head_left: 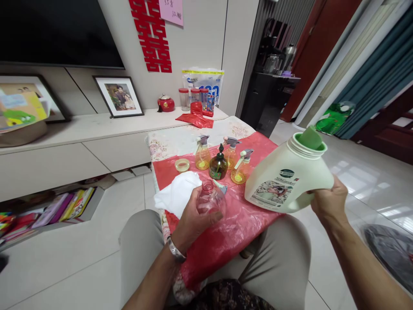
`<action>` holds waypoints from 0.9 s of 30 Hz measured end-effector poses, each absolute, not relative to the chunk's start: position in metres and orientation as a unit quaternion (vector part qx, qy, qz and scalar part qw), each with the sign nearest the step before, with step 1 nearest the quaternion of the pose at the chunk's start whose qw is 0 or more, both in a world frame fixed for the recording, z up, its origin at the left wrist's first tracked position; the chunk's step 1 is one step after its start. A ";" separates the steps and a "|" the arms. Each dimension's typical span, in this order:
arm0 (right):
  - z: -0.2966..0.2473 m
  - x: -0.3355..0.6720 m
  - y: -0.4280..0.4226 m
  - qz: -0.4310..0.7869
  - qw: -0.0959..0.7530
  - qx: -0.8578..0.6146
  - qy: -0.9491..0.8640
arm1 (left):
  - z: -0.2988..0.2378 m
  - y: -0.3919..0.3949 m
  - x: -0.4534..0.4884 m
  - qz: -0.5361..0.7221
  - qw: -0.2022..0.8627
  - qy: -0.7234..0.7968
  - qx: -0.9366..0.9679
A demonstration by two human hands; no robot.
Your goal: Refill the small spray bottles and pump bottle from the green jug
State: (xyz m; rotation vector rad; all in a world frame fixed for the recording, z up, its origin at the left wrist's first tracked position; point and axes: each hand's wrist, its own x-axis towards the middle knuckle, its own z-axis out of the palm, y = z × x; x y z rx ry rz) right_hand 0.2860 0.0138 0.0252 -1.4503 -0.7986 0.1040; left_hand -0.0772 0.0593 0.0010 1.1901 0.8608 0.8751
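Observation:
My left hand (pixel 193 219) is wrapped round a clear pink bottle (pixel 209 199) whose neck is uncapped and points up. My right hand (pixel 332 199) grips the handle of a large pale-green detergent jug (pixel 274 183), uncapped and tilted slightly toward the left, with a green spout in its mouth. The jug and the bottle are apart. A grey spray head (pixel 221 187) lies just behind the bottle, partly hidden by it. Left of the bottle, a white cloth (pixel 177 193) lies crumpled on the table.
Spray bottles with yellow liquid (pixel 202 158), a dark pump bottle (pixel 218 165) and a round pale lid (pixel 182 165) stand on the red plastic sheet (pixel 213 254). Behind, a white cabinet (pixel 106 133) holds glass jars (pixel 184 100), a red pot (pixel 166 103) and a framed photo (pixel 119 97).

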 end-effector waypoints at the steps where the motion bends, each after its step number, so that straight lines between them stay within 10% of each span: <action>1: 0.032 0.287 0.012 0.040 0.675 -0.644 -0.358 | 0.001 0.059 -0.077 0.380 0.653 0.390 0.526; 27: 0.119 0.275 -0.014 -0.207 0.273 -0.558 -0.756 | -0.003 0.046 -0.062 0.396 0.550 0.430 0.597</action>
